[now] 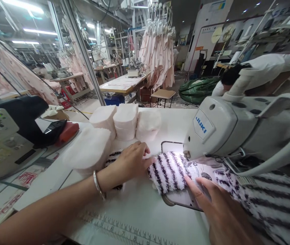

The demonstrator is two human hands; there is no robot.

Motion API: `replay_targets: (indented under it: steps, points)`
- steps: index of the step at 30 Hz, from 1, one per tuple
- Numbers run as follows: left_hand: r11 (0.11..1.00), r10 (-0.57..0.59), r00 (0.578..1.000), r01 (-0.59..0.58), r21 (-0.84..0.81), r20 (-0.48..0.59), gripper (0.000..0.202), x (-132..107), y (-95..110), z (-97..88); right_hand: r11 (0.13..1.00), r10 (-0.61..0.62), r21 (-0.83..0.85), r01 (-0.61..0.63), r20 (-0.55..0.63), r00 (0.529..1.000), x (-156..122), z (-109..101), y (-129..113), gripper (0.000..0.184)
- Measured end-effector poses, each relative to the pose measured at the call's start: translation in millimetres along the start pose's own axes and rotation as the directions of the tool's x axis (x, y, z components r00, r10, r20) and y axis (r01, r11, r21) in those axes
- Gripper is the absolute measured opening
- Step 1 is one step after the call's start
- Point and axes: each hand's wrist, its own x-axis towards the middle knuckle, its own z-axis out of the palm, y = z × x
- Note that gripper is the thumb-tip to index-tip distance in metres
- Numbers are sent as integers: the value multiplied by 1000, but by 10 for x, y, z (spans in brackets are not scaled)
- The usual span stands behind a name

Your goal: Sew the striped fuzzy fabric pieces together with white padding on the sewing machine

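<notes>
In the head view, the striped piece [169, 172] lies flat on the bed of the sewing machine [211, 119], its right end beside the lit needle area. The left hand [133, 163] is at the piece's left edge, fingers curled and thumb side towards the fabric; whether they pinch the edge cannot be told. The right hand [218, 207] has thumb and index finger apart, the index fingertip touching the near right corner; it clamps nothing visible. Four white stacks [125, 120] stand on the desk [134, 207] beyond and to the left of the left hand. A dark-striped scrap [115, 156] lies partly under the left forearm, and a larger striped cloth [280, 200] lies to the right. Handling: the piece appears light, soft and limp, with a deep pile that should grip rather than slide; it is likely to stretch or bunch instead of break. Take hold at the left edge and the near edge, fingertips flat, with light pressure and clear of the needle area.
</notes>
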Motion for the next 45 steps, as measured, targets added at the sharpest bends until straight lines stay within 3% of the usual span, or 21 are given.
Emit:
replay_targets:
  steps: [5,15,17,19,21,23,26,30,36,40,45]
  points:
    - [995,-51,998,54,-80,40,13,27,-44,85,999,-22,-30,22,13,1000,-25,22,7,63]
    - [990,-59,998,53,-129,-38,15,15,-209,62,998,-47,-29,46,-4,999,-22,10,24,64]
    - [994,-25,997,16,-110,-79,11,-8,-152,27,999,-36,3,36,8,999,-9,1,-7,64]
    - [985,128,988,-138,-108,-89,16,-33,-31,-15,998,18,61,-20,37,999,6,-16,-48,63]
    - [917,376,926,-377,-130,-30,21,-45,109,-37,986,99,128,-108,75,992,19,-41,-74,65]
    - [809,581,811,-565,-163,72,25,-28,213,-21,967,142,201,-157,84,986,15,-73,-69,69]
    - [725,688,698,-663,-186,197,28,52,249,58,952,147,273,-137,-17,989,-37,-124,-47,70]
    - [695,718,655,-692,-193,236,29,172,168,123,960,205,214,-183,-83,975,-93,-141,-192,61]
    - [662,749,616,-712,-234,245,29,245,133,66,971,238,-7,-238,44,970,59,-98,-587,57]
    - [680,730,626,-701,-213,274,27,207,159,62,981,192,-9,-192,-5,981,84,-85,-562,51]
    - [749,662,720,-641,-168,206,24,70,252,176,976,184,137,-167,-118,976,72,-95,-291,48]
